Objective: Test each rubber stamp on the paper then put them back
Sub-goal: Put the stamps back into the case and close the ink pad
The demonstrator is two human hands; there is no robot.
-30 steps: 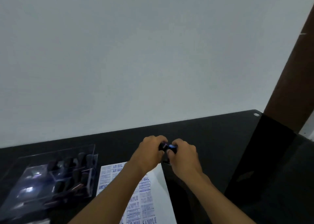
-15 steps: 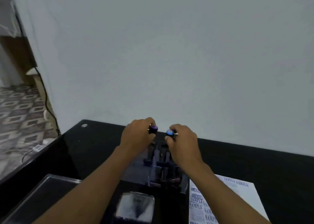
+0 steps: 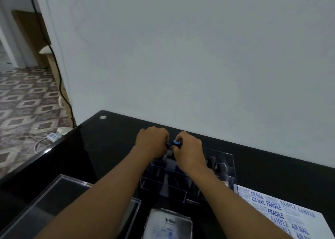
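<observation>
- Notably, at far left a clear lid (image 3: 59,193) lies flat on the black table (image 3: 108,148), evidently set aside so the rack is reachable.
- Left hand (image 3: 151,144) hovers over the rear of the clear stamp rack (image 3: 224,168); its fingers curl round a dark stamp (image 3: 167,145), mostly hidden, apparently for return to a slot.
- Right hand (image 3: 188,150), just beside it, pinches a blue-capped stamp (image 3: 176,142) above the same rear row.
- Remaining stamps (image 3: 216,164) stand upright in the rack's right-hand slots.
- Ink pad tin (image 3: 169,224) sits directly before the rack, within easy reach.
- Paper (image 3: 275,209), at right, already bears AIR MAIL, FRAGILE and SAMPLE impressions; testing appears well advanced.
</observation>
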